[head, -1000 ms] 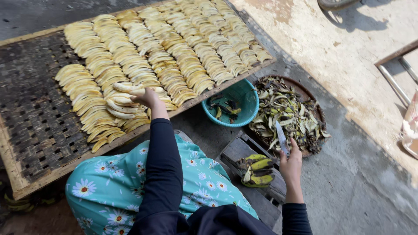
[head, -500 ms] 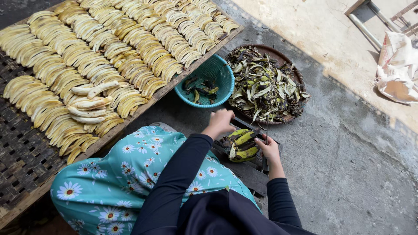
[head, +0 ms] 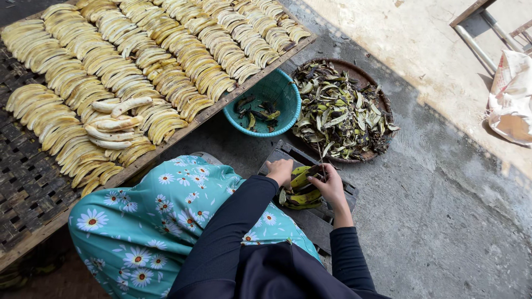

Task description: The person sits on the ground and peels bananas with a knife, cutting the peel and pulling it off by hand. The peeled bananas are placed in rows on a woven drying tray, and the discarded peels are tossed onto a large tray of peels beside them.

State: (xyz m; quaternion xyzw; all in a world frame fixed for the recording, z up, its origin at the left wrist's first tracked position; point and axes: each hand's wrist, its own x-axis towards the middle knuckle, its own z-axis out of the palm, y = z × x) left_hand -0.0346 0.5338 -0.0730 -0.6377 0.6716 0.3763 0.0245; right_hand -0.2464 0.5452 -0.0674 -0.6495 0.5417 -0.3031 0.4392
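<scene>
Head view: left hand (head: 281,170) and right hand (head: 329,184) both grip green bananas (head: 301,189).

Drying rack (head: 33,188) cut off at left and top edges. Left hand (head: 281,170) and right hand (head: 331,185) partly cover the green bananas (head: 302,191); knife blade too thin to make out. Metal frame (head: 476,27) cropped top right.
</scene>
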